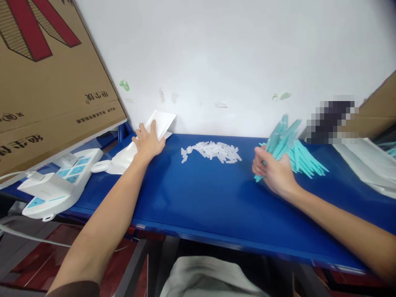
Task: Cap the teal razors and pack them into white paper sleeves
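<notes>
At the left back of the blue table, my left hand (149, 140) grips a flat white packet (163, 122), fingers spread over its face and thumb near its right edge. The packet is tilted up above more white packets (123, 159) lying flat. My right hand (276, 173) is closed around a bunch of slim teal plastic sticks (283, 134), their pale translucent ends pointing up and slightly blurred. Just behind and to the right of that hand lies a loose pile of similar teal sticks (305, 159). Between my hands, small translucent white plastic pieces (216, 151) lie scattered in a heap.
A white power strip (78, 169) with a plugged-in white adapter (46, 185) sits at the table's left end. Behind it leans a large cardboard box (55, 82). White sheets or bags (365, 165) lie at the right. A white wall (232, 62) borders the table (198, 198).
</notes>
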The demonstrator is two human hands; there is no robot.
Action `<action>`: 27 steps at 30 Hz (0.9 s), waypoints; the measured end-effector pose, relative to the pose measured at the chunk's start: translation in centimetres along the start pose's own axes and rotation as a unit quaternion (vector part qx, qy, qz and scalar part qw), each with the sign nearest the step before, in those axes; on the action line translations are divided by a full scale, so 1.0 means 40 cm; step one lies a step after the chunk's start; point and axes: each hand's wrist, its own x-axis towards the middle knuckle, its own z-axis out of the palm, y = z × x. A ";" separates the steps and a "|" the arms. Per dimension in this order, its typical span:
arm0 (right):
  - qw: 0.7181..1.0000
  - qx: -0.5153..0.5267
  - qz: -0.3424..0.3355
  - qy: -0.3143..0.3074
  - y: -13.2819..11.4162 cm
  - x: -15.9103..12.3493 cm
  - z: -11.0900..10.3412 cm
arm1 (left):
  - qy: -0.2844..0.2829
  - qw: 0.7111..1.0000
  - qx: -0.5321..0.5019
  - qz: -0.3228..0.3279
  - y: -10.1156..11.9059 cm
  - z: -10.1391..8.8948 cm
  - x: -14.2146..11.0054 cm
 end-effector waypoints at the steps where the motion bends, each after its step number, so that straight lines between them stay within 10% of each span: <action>1: 1.000 0.005 0.014 0.006 -0.002 0.004 0.000 | 0.021 1.000 -0.006 0.009 0.007 -0.008 -0.005; 8: 0.997 -0.063 0.039 0.010 0.018 0.023 -0.022 | 0.147 0.984 -0.065 0.078 0.098 -0.057 -0.059; 13: 0.998 -0.051 0.011 -0.030 0.025 0.025 -0.022 | 0.138 0.967 -0.141 0.163 0.171 -0.089 -0.135; 21: 1.000 -0.020 -0.018 -0.013 -0.017 0.015 -0.013 | -0.191 0.900 -0.119 0.374 0.227 -0.143 -0.271; 27: 0.988 -0.145 -0.058 -0.016 -0.024 -0.005 -0.014 | -0.334 0.821 -0.044 0.461 0.207 -0.117 -0.261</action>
